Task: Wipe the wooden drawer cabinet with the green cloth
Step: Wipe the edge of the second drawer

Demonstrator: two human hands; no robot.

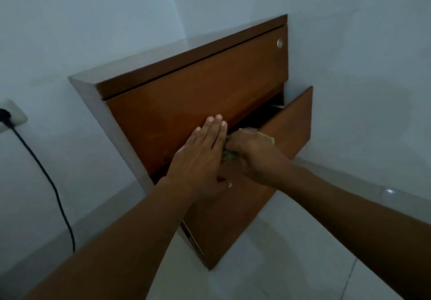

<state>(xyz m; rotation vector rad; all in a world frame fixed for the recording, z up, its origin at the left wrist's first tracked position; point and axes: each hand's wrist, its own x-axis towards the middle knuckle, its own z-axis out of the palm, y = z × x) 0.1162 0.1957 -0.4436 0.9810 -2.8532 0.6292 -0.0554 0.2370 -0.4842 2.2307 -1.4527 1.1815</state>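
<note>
Bunching the green cloth (229, 155), the right hand (254, 157) grips it at the open lower drawer's (286, 136) top edge; most of the cloth is hidden. The left hand (200, 159) lies flat, fingers together, on the cabinet's (186, 94) upper drawer front.

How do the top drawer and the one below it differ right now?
The upper drawer sits shut, flush with the cabinet; the lower drawer is pulled out, with a dark gap above it. The upper drawer shows a small round metal fitting near its corner; none shows on the lower one. The left hand lies flat on the upper drawer, while the right hand grips the green cloth at the lower drawer's top edge. Both have the same reddish-brown wood fronts.
</note>
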